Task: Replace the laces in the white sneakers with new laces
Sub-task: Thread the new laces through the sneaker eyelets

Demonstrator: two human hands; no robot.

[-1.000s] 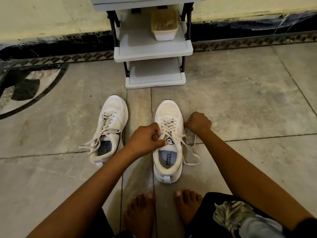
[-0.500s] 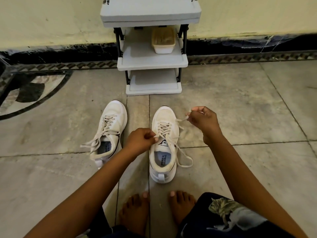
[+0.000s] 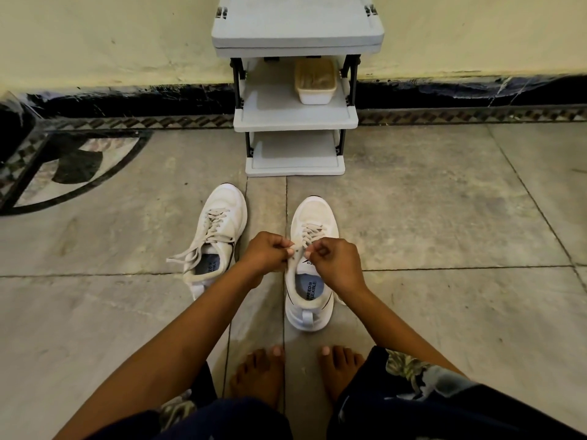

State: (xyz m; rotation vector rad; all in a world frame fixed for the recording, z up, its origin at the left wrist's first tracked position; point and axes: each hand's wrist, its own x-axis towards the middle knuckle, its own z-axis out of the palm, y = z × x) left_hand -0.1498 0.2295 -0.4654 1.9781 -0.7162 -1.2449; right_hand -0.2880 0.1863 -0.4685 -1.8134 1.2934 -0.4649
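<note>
Head, left hand [image 3: 264, 254], right hand [image 3: 335, 265] pinching laces [image 3: 309, 231]

Pale yellow-cream wall [image 3: 111, 36], scuffed and stained near the bottom. Black marble skirting [image 3: 143, 98] runs along its base, with white veining on the right part. Below it is a narrow diamond-pattern border strip [image 3: 460, 115]. The floor [image 3: 428, 201] is large grey stone tiles, dull and smudged, with thin dark joint lines. At left sits a curved inlay motif [image 3: 63, 173] with black and pale segments inside a dark arc. A small grey plastic shelf rack [image 3: 297, 23] with black posts stands against the wall, three tiers. On the middle shelf [image 3: 273, 106], right side, a beige lidded tub [image 3: 315, 81]. Light is dim, warm and even.
</note>
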